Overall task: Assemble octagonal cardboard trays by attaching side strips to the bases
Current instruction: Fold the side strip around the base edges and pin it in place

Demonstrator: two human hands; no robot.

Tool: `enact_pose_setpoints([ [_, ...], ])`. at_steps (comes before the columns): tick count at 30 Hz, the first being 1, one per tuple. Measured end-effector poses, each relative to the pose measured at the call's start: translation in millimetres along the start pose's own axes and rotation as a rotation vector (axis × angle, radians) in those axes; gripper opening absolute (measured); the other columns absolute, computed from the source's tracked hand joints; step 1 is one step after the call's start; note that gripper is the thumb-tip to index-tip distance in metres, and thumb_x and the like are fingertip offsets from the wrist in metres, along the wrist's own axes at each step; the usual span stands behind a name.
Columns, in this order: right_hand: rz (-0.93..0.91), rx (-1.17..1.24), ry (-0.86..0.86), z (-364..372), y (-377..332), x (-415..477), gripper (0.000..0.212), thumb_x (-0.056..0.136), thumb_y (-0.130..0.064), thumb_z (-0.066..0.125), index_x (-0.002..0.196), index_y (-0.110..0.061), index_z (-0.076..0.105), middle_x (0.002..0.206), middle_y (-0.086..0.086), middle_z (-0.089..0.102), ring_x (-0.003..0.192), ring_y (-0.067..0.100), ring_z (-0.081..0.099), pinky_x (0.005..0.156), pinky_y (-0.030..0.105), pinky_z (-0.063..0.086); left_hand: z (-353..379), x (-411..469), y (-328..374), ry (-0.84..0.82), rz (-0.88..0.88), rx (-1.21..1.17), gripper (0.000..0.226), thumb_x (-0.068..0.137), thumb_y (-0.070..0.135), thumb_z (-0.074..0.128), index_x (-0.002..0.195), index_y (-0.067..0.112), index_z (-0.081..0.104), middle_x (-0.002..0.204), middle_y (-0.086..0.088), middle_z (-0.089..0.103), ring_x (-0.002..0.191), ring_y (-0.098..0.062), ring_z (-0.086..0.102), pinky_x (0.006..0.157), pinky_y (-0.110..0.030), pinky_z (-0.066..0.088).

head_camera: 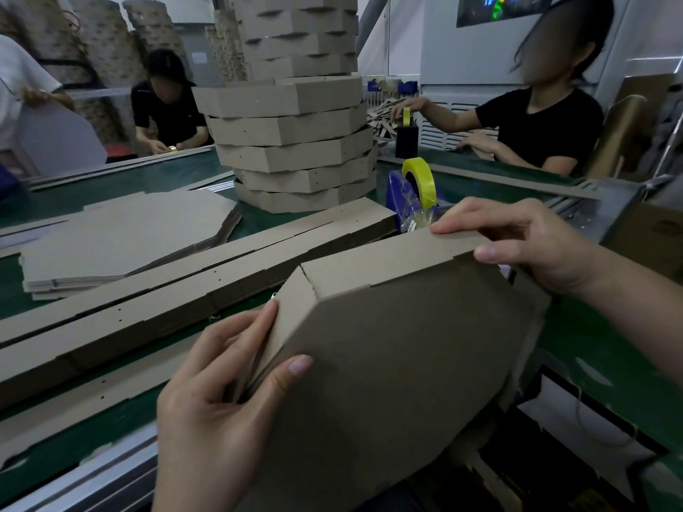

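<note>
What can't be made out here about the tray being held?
Head view:
inside of the tray: faces away.
some fingers of the left hand: tucked behind a side strip.
lower fingers of the right hand: behind the tray.
cutter of the tape dispenser: blocked by the right hand.
corner seam: taped or not, too small to tell.

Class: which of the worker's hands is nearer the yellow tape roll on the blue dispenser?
Right. The right hand pinches the far edge of the brown cardboard tray, beside the yellow tape roll; the left hand grips its near-left corner, farther away.
</note>
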State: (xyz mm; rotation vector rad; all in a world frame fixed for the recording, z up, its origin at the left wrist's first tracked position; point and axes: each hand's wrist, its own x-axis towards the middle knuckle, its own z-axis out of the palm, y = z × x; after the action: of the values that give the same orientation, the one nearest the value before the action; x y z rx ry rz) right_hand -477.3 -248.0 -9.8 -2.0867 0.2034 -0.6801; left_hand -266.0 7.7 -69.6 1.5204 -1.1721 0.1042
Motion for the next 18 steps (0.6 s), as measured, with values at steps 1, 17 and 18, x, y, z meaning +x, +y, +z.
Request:
enact_pose_setpoints([
  [1, 0.003, 0.01, -0.008, 0, 1, 0, 0.044, 0.072, -0.033, 0.063, 0.113, -0.02, 0.072, 0.112, -0.001, 0.065, 0.109, 0.015, 0.058, 0.089, 0.023, 0.049, 0, 0, 0, -0.006, 0.0, 0.004, 0.054, 0.068, 0.054, 0.066, 0.118, 0.032, 0.064, 0.112, 0.021, 0.064, 0.105, 0.004, 0.058, 0.085, -0.002, 0.036],
  [17, 0.053, 0.086, -0.071, 5, 29, 4, 0.043, 0.071, -0.031, 0.066, 0.112, -0.017, 0.069, 0.113, 0.007, 0.063, 0.112, 0.018, 0.057, 0.094, 0.023, 0.044, 18, 25, 11, -0.254, 0.061, 0.054, 0.054, 0.081, 0.043, 0.062, 0.133, 0.032, 0.053, 0.116, 0.016, 0.055, 0.111, 0.002, 0.052, 0.088, -0.003, 0.034],
  [18, 0.047, 0.09, -0.069, 6, 30, 6, 0.043, 0.072, -0.03, 0.066, 0.112, -0.017, 0.069, 0.113, 0.006, 0.063, 0.112, 0.019, 0.057, 0.095, 0.024, 0.044, 20, 29, 12, -0.249, 0.074, 0.069, 0.051, 0.081, 0.042, 0.062, 0.131, 0.032, 0.056, 0.116, 0.014, 0.056, 0.11, 0.004, 0.052, 0.088, -0.003, 0.033],
])
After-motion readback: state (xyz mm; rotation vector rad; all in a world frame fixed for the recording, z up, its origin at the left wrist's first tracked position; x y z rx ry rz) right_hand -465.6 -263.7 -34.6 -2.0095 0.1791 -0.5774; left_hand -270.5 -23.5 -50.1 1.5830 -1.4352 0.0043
